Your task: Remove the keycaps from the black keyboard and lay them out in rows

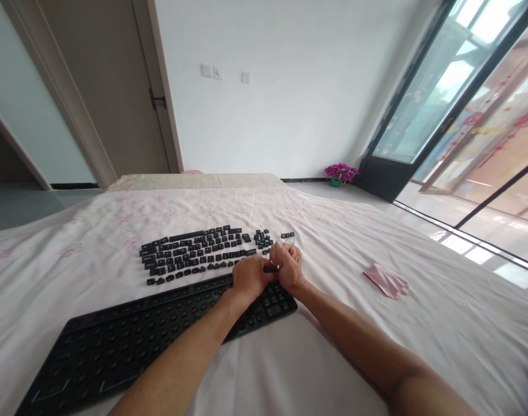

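loose keycaps [197, 251]: legends too small to read | hands [251, 276] over keyboard [125, 332]

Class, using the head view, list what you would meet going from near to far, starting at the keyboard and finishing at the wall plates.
Black keyboard → loose black keycaps → potted magenta flowers → white wall plates.

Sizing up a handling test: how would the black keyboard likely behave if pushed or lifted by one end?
The keyboard is probably stiff, since its long frame looks straight on the wrinkled sheet. Broad and flat, it seems unlikely to roll or tip when pushed. The sheet's loose folds may bunch up and drag against it.
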Motion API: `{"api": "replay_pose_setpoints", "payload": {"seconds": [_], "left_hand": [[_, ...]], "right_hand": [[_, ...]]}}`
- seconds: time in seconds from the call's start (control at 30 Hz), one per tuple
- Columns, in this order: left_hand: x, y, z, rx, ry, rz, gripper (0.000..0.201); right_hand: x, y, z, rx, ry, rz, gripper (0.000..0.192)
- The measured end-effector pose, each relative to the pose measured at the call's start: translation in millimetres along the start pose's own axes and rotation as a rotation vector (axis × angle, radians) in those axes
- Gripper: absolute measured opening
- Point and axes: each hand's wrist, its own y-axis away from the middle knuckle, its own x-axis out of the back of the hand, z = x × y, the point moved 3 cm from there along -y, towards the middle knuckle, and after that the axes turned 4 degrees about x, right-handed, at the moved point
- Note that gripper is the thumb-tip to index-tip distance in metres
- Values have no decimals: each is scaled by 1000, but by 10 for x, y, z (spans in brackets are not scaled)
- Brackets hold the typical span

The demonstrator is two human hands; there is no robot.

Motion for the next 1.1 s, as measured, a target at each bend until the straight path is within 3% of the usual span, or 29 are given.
{"api": "replay_pose_setpoints", "payload": {"seconds": [0.23, 0.37, 0.5, 0.63, 0.7, 0.83, 0.97, 1.1], "left_hand": [[-37, 14, -36, 47, 106, 85, 16], [-33, 12, -51, 53, 126, 95, 13], [-30, 16, -59, 46, 180, 90, 12], [-35, 14, -73, 36, 198, 97, 11], [-35, 14, -79, 26, 213, 104, 10], [-35, 20, -78, 6, 237, 109, 9], [-41, 23, -78, 6, 224, 115, 11], [-52, 23, -86, 5, 228, 114, 11]], "right_hand": [[-69, -77, -191, 132, -76, 180, 58], [-105, -102, -232, 126, 7, 168, 59], [48, -202, -312, 105, -23, 144, 59], [376, -437, -489, -70, 149, -17, 55], [576, -511, -545, -166, 467, -128, 49], [928, -466, -534, -157, 1079, -342, 24], [1081, -297, -424, -207, 1227, -506, 15], [1027, -165, -387, -266, 1307, -576, 21]]}}
